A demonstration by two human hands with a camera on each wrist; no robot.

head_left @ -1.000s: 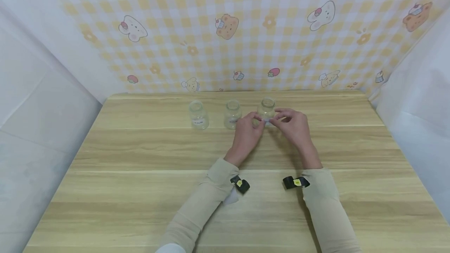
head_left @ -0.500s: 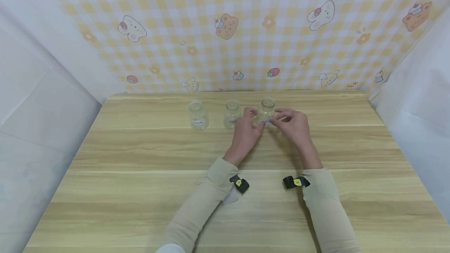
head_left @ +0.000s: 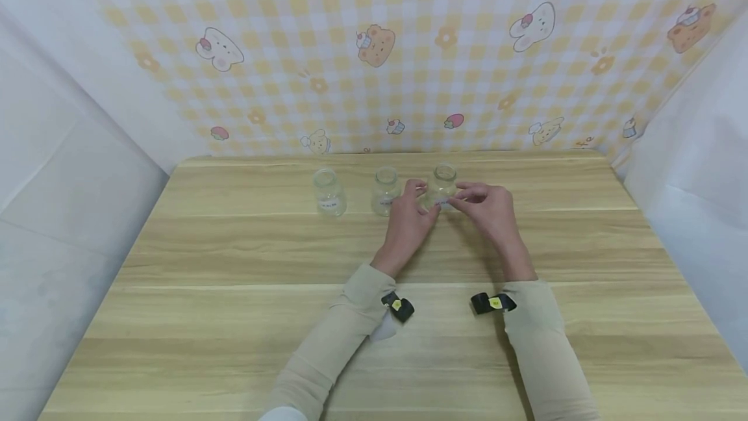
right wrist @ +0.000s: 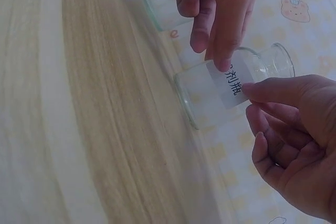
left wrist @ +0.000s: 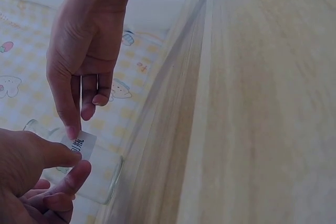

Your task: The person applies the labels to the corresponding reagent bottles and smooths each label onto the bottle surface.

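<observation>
A small clear glass jar stands upright at the right end of a row of three. On its front is a white label with dark printed characters. My left hand presses its straight thumb on the label's left side, its other fingers loosely bent by the jar's left side. From the right, my right hand presses its thumb on the label's other side, with loosely bent fingers near the jar's right side. In the left wrist view, the thumbs partly cover the label.
Two more labelled glass jars stand to the left, a middle jar partly behind my left hand and a far-left jar. The wooden table meets a yellow checked cloth at the back. White sheets hang at both sides.
My left index finger has lifted away from the jar's left front, while its thumb stays on the label. My right hand and the jars are almost unmoved.
</observation>
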